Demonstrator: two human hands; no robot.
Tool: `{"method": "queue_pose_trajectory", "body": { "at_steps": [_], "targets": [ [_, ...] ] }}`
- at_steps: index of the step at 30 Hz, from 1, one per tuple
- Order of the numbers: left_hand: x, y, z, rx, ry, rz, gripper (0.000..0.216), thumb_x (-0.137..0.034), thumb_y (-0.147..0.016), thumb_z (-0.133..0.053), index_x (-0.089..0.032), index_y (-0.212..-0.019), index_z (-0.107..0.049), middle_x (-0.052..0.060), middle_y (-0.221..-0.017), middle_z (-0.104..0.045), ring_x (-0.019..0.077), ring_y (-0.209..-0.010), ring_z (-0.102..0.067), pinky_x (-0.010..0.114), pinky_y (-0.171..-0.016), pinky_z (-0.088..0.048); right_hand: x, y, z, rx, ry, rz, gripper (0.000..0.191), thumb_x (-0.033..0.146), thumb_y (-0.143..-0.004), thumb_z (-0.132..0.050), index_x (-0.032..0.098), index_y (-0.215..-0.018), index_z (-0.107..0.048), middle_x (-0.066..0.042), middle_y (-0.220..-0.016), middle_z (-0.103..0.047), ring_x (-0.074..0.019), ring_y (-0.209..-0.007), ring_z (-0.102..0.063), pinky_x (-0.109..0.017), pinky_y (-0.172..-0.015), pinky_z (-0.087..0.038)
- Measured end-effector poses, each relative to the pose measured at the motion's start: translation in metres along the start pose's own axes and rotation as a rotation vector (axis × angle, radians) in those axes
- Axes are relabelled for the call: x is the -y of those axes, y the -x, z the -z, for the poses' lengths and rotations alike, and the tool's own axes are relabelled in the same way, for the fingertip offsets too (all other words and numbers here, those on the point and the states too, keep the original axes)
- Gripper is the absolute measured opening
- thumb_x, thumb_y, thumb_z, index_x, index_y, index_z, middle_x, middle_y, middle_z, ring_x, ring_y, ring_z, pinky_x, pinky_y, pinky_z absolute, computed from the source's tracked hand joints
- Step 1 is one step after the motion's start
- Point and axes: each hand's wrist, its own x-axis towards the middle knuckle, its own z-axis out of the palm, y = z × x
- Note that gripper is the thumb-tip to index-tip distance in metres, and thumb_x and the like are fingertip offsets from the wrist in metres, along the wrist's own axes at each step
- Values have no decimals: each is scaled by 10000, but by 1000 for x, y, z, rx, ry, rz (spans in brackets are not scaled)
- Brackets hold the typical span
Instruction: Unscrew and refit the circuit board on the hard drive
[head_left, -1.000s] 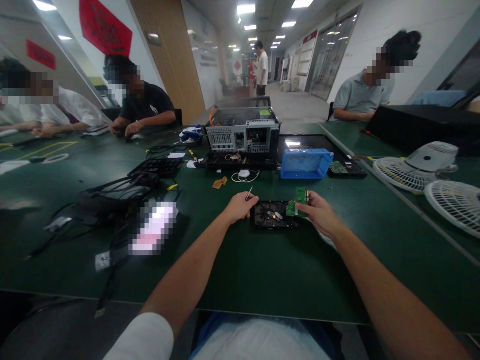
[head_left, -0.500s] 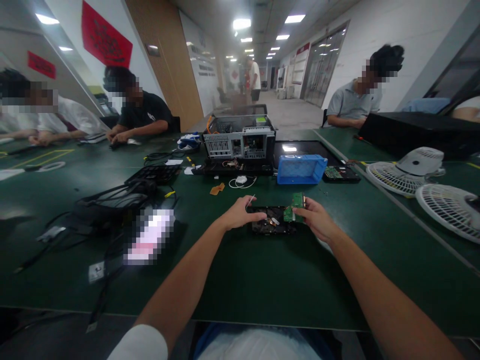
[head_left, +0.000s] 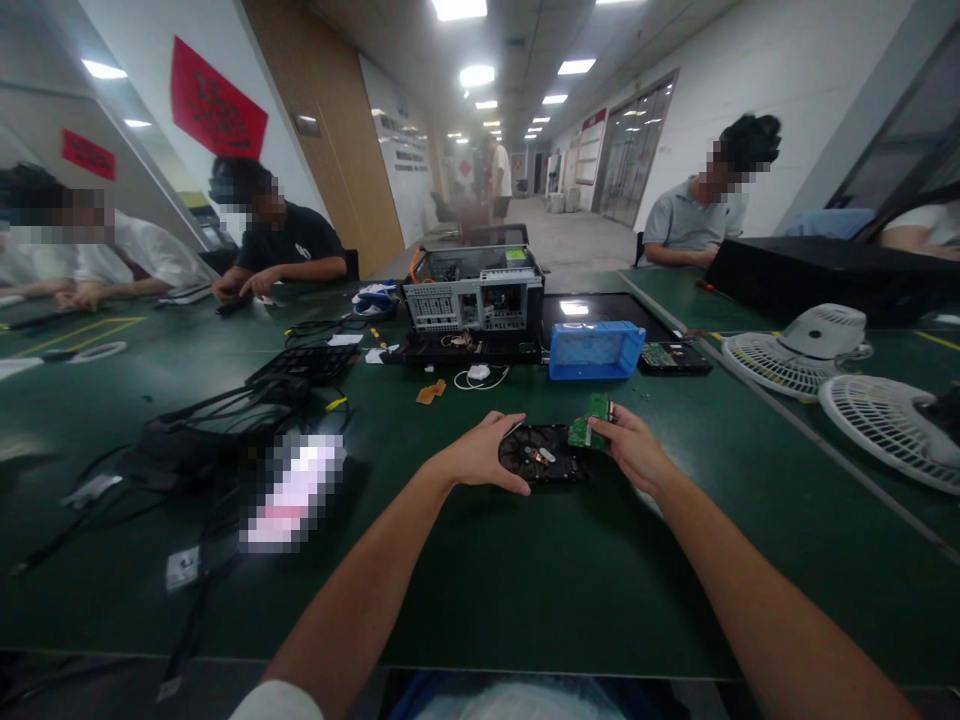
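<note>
A flat black casing point(head_left: 551, 457), which looks like a hard drive body with a round ribbed area, lies on the table in front of me. My left hand point(head_left: 486, 455) grips its left end, thumb at the near edge and fingers at the far edge. A thin pale sliver shows by those fingers, too small to name. Between thumb and fingers, my right hand point(head_left: 630, 442) pinches a small green circuit board point(head_left: 589, 424), held just over the casing's right end. Small pale and copper-coloured parts show in the casing's middle.
Behind stand an opened computer case point(head_left: 472, 300) and a blue plastic bin point(head_left: 596, 352). White fan grilles point(head_left: 776, 362) lie to the right. At left are black straps and cables point(head_left: 217, 430) and a lit, blurred screen point(head_left: 296, 495). Other people sit around the table.
My left hand has shifted from reaching over the casing to gripping its left end. The right hand still holds the circuit board near the casing. The camera view has tilted slightly.
</note>
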Motion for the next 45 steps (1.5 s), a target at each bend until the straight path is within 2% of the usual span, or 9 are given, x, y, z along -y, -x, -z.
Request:
{"method": "queue_pose_trajectory", "body": {
  "at_steps": [8, 15, 18, 22, 26, 28, 31, 35, 45],
  "targets": [
    [3, -3, 2, -7, -58, -23, 1257, -580, -591, -923, -217, -1629, -313, 164, -1556, -428, 385, -1394, -475, 489, -1186, -365, 4, 1, 0, -73, -18, -35, 323, 196, -742, -789, 252, -1020, -635, -7, -967, -742, -197, -870, -709, -305, -758, -577],
    [8, 1, 11, 31, -29, 9, 1245, -590, -591, -930, -222, -1621, -335, 149, -1596, -423, 368, -1411, -473, 457, -1169, -391, 5, 5, -6, 29, -3, -44, 362, 214, -730, -821, 257, -1045, -647, -5, -1026, -722, -199, -920, -685, -339, -826, -574],
    [3, -1, 11, -69, 9, 57, 1088, -611, -706, -863, -204, -1596, -387, 142, -1575, -479, 339, -1362, -533, 423, -1102, -459, 6, 6, -5, 80, 21, -51, 331, 242, -736, -838, 243, -1018, -665, -12, -1013, -715, -196, -908, -672, -338, -810, -565],
    [-24, -14, 4, -347, -84, 70, 588, -529, -953, -639, -193, -1433, -599, 111, -1388, -661, 253, -991, -702, 395, -920, -544, 7, 7, -3, 131, 58, -64, 316, 258, -735, -869, 229, -994, -690, -10, -969, -706, -182, -875, -658, -319, -790, -541],
    [-60, -34, -4, -162, -159, -100, 492, -440, -948, -669, -175, -1362, -654, 104, -1232, -745, 274, -1093, -696, 376, -973, -515, 7, 9, -4, 199, 42, -64, 333, 269, -721, -903, 221, -989, -710, -6, -965, -704, -168, -873, -656, -311, -815, -523],
    [-72, -44, -6, -83, -153, -110, 466, -404, -932, -692, -177, -1338, -663, 94, -1161, -768, 274, -1072, -707, 365, -940, -523, 7, 9, -5, 217, 26, -59, 337, 280, -719, -911, 221, -985, -713, -6, -966, -706, -166, -871, -657, -306, -809, -518],
    [-82, -55, -9, -87, -66, -65, 462, -356, -901, -730, -152, -1309, -659, 85, -1044, -784, 245, -943, -730, 330, -831, -540, 7, 11, -7, 231, 22, -48, 347, 282, -707, -925, 221, -975, -713, -3, -954, -706, -164, -865, -658, -306, -804, -519],
    [-79, -59, -13, -108, 75, -48, 346, -343, -872, -742, -145, -1151, -689, 48, -901, -758, 195, -780, -699, 279, -670, -504, 8, 13, -7, 289, 11, -70, 318, 272, -696, -936, 213, -904, -703, 5, -919, -697, -162, -856, -658, -309, -803, -527],
    [-57, -53, -11, -60, 223, -54, 229, -374, -883, -717, -164, -956, -662, 8, -827, -673, 120, -658, -600, 228, -578, -462, 7, 11, -4, 335, 98, -75, 330, 326, -738, -916, 215, -981, -723, -26, -994, -714, -176, -876, -670, -309, -777, -556]
  ]
}}
